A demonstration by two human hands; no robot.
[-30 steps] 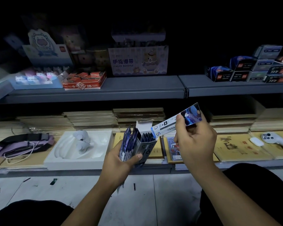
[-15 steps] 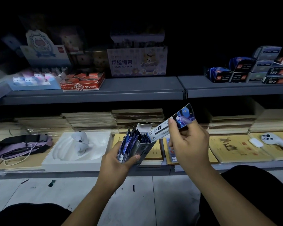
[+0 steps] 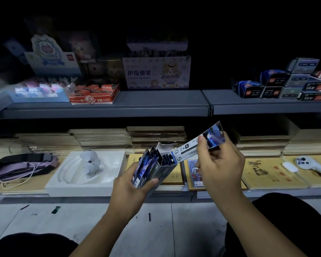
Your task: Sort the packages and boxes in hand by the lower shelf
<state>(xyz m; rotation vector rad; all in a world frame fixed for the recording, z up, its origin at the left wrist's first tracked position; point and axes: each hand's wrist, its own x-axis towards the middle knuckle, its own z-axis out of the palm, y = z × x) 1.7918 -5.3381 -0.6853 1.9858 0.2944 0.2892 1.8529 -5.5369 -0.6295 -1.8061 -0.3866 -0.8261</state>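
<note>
Overhead, the grey upper shelf (image 3: pixel 156 108) juts well above both hands, leaving open air around them. Below, the left hand (image 3: pixel 128 190) grips an open display box (image 3: pixel 163 167) of slim packets, fingers curled round it. Since a second ago, the right hand (image 3: pixel 219 164) has carried its pinched packet (image 3: pixel 193 147) leftward; its lower end now touches the box mouth.
</note>
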